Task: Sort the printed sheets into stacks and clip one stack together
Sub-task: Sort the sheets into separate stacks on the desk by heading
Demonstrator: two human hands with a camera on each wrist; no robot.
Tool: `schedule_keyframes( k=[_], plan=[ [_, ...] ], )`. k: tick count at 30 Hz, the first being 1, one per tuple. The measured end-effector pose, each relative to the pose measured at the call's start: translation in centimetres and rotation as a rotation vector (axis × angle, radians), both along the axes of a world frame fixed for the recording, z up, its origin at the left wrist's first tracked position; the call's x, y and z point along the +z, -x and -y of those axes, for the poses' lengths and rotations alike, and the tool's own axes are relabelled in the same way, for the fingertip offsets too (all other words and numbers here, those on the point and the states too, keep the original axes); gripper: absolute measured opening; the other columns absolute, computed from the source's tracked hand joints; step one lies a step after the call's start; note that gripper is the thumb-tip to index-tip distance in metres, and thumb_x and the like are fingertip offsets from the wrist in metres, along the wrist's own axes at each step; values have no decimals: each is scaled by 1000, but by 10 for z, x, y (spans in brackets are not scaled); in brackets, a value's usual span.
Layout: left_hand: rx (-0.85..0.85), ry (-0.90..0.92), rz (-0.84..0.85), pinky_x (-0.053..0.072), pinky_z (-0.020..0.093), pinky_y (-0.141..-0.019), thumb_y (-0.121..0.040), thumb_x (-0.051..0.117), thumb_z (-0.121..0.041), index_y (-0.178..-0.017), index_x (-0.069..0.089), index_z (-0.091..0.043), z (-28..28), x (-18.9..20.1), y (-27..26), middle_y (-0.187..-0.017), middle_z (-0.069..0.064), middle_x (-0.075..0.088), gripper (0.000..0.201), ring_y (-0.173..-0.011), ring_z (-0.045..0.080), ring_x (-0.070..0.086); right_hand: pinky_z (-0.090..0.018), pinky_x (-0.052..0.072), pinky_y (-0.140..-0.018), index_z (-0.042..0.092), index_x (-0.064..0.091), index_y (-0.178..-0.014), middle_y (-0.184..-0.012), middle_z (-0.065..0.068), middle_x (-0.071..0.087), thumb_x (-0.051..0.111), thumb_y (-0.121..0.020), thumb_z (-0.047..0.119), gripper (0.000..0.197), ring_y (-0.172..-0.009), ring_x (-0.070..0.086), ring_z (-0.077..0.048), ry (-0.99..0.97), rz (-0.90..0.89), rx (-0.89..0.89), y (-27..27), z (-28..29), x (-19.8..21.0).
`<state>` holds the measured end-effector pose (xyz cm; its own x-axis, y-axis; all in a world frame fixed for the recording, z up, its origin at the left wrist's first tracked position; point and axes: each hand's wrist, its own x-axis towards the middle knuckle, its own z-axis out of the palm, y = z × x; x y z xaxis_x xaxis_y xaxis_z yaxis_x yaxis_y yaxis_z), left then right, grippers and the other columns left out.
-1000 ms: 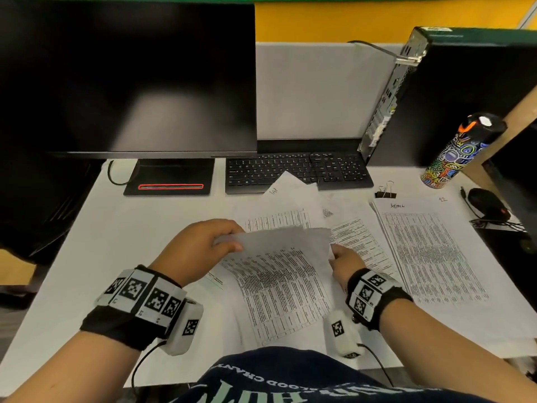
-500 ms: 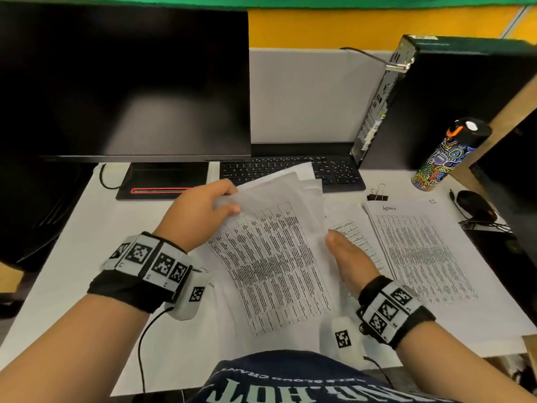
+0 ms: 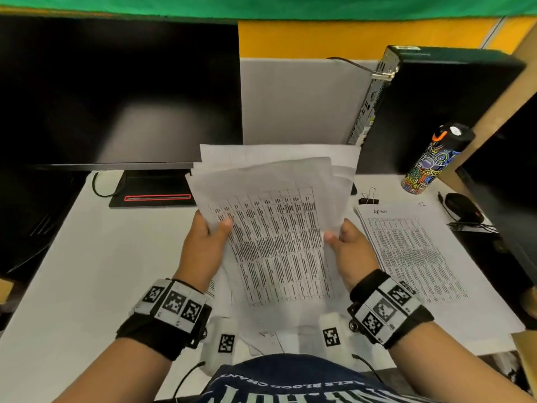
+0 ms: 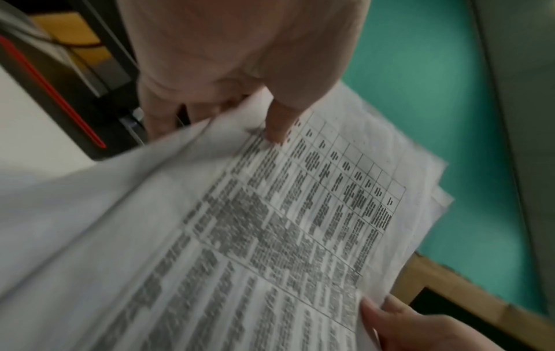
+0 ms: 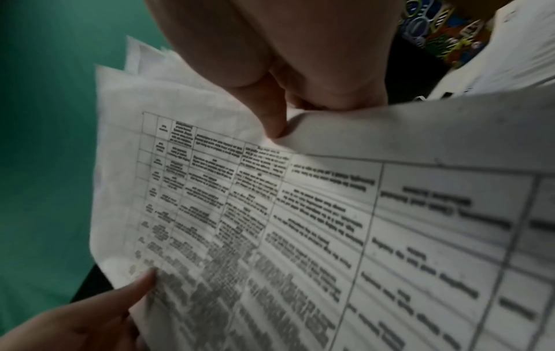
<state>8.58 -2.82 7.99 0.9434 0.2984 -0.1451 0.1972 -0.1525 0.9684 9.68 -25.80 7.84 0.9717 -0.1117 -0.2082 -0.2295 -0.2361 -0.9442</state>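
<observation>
1. Sheets (image 3: 279, 228) are up off the tabletop (image 3: 96, 257) as a loose bundle, held between our two hands with the printed table facing us; the top edges fan out unevenly beyond the fingertips.
2. Our left hand (image 3: 203, 245) pinches the bundle's left edge, thumb on the printed face and fingers behind; our right hand (image 3: 353, 251) pinches the right edge the same way. Neither hand is spread.
3. We judge the step in hand to be squaring this bundle before it goes down as a stack.
4. To do it well, we should loosen both pinches slightly, so the sheets can slide, and tap the lower edge on the tabletop just below the hands.
5. We should then turn the bundle and tap a long edge too, since the fan runs sideways as well.
6. The finished stack (image 3: 406, 251) lies flat to the right of the right hand; we should keep the bundle apart from it.
7. The binder clip (image 3: 368, 199) sits beyond the right hand, near that stack's far corner, within easy reach once the edges line up.
</observation>
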Motion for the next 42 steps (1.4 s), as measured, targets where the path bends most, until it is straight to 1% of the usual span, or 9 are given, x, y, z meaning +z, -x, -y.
schedule_keyframes(
  k=[3,7,11,14,18,24,30,36,42],
  plan=[
    [94,66,133,45,38,-100,-97,46,-26,-127,48,-34,10,19,-6,-116,-13,60,32,-109,6,57,-14,41,-74,31,54,-99,-91,18,61,42,-96,6,27,-85,55,11,-66,151,-27,-2,-11,22],
    [141,57,391,48,31,-96,-97,42,-26,-100,47,-53,20,54,-5,-106,-23,59,28,-105,-2,58,7,37,-73,30,47,-107,-95,26,54,39,-97,4,29,-82,50,30,-36,352,-13,0,-19,44],
    [71,68,421,44,5,-85,-100,39,-19,-108,38,-50,29,51,8,-108,-32,53,32,-98,-20,53,-3,45,-85,43,43,-110,-109,26,56,45,-96,8,38,-99,52,20,-65,335,27,8,-20,37],
    [13,109,358,44,-1,-75,-98,43,-13,-124,34,-33,32,36,12,-111,-20,54,34,-93,-23,54,-15,46,-89,34,41,-116,-111,17,58,48,-94,7,35,-100,55,11,-106,289,-11,9,-21,26],
    [1,58,372,46,3,-72,-96,45,-8,-127,32,-24,29,40,4,-110,-17,52,37,-91,-19,55,-16,50,-85,28,44,-117,-104,20,59,43,-96,9,28,-91,57,15,-97,334,-60,2,-23,36],
    [47,54,530,48,9,-73,-99,38,-8,-118,33,-29,35,58,2,-105,-16,51,28,-92,-12,57,1,44,-79,32,44,-115,-103,22,57,40,-98,9,29,-91,54,19,-88,441,-110,-2,-26,50],
    [5,83,320,46,1,-66,-98,41,-14,-127,34,-23,33,23,-4,-106,-22,53,31,-88,-22,56,-18,45,-89,35,38,-117,-103,20,56,39,-98,10,32,-97,52,10,-61,269,-71,-1,-29,20],
    [47,133,136,46,0,-69,-97,46,-23,-129,51,-24,26,-4,-10,-103,-26,59,32,-87,-19,59,-6,37,-66,40,40,-109,-91,30,51,42,-98,9,33,-83,49,13,-56,162,-108,-4,-24,6],
    [48,177,122,48,10,-77,-98,45,-20,-130,51,-27,31,-2,-13,-109,-22,61,33,-102,-5,58,-2,39,-59,25,45,-117,-91,25,53,45,-96,7,27,-79,50,13,-53,163,-125,-9,-18,10]
  ],
)
